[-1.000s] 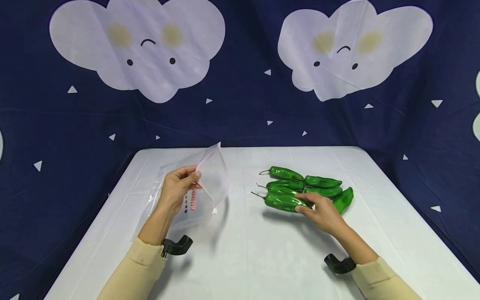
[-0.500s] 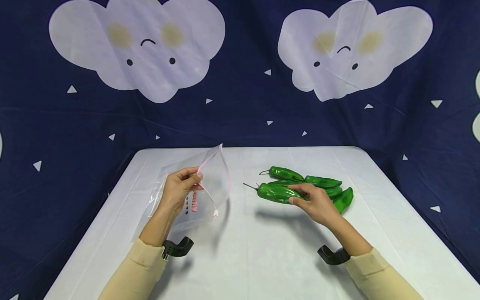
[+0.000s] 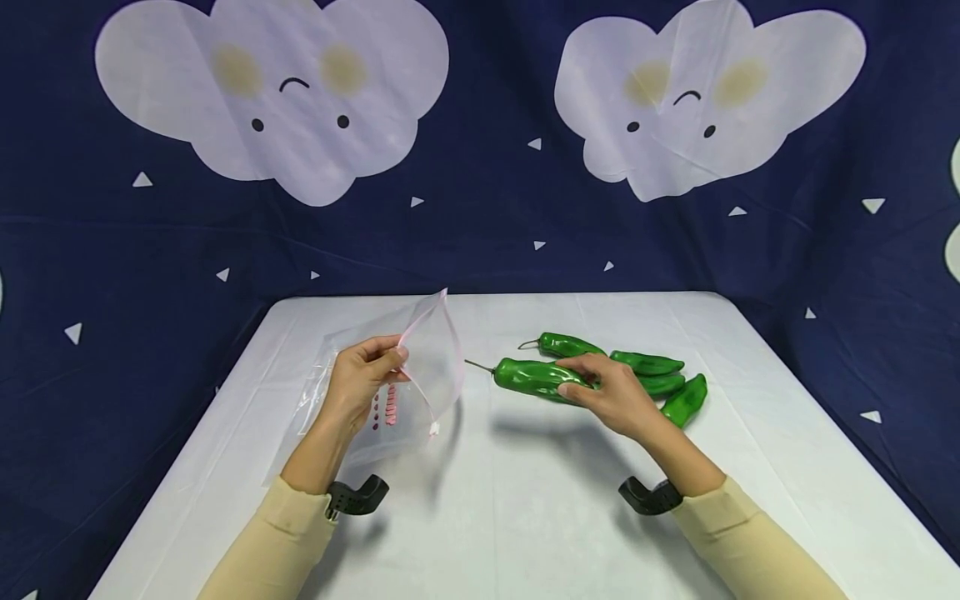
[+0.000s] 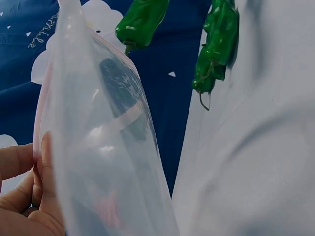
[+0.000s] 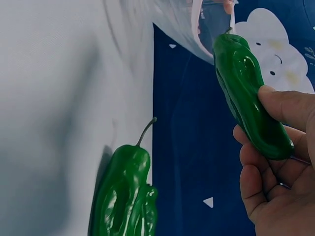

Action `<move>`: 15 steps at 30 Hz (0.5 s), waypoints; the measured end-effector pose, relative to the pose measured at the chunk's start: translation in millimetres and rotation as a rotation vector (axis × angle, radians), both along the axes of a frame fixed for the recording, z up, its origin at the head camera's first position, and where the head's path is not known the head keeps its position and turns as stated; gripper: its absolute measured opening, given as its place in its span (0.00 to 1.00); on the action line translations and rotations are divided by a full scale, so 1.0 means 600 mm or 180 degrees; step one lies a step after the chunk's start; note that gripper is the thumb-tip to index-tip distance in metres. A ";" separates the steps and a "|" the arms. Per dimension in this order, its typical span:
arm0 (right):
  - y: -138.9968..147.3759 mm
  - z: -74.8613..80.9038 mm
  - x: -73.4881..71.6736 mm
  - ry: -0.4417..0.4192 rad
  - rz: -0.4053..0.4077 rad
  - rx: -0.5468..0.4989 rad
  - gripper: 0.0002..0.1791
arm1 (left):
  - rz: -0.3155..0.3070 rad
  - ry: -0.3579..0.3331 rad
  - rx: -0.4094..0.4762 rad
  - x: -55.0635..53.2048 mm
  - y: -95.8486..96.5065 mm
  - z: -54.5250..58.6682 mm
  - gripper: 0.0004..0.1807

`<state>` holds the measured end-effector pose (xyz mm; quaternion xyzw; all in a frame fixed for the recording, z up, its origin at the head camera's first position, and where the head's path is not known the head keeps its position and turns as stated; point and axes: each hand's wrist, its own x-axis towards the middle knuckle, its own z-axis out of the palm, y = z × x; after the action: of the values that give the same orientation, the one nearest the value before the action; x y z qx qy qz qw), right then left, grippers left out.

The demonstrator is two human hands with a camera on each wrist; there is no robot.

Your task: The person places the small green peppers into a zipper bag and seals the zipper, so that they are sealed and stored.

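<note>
My left hand [image 3: 363, 379] pinches the near edge of a clear zip bag [image 3: 437, 358] between thumb and fingers. Its pink-edged mouth gapes to the right, and pink-red print shows on its side. To the right, my right hand [image 3: 615, 398] grips a long green pepper [image 3: 525, 377] by its blunt end, thumb on one side and fingers on the other in the right wrist view. The pepper's thin stem points left, its tip just short of the bag mouth in the head view. A shadow lies below the pepper on the white table [image 3: 480, 517].
More green peppers lie behind and right of my right hand: one at the back [image 3: 570, 344], others to the right such as the pepper at the outer end [image 3: 686, 402]. A dark blue cloth [image 3: 495, 208] with cloud prints hangs behind the table.
My right hand has lifted the pepper away from the pile and carried it left, toward the bag. The left hand and bag have shifted only slightly right.
</note>
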<state>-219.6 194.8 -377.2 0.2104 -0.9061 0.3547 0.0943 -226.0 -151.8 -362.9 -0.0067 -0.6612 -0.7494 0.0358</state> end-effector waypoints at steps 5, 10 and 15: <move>-0.010 0.008 -0.002 0.0062 0.0072 0.0011 0.20 | -0.0016 0.0006 -0.0005 0.000 0.002 0.001 0.19; -0.023 0.016 -0.006 0.0067 0.0144 0.0030 0.20 | -0.0028 0.0008 -0.0062 0.000 0.004 0.001 0.18; -0.040 0.025 -0.010 -0.0044 0.0195 0.0014 0.20 | -0.0035 -0.0014 -0.0122 0.001 0.006 0.002 0.18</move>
<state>-225.8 170.7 -362.0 0.2358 -0.9007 0.3568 0.0767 -225.2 -148.0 -361.6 -0.0093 -0.6754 -0.7368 0.0301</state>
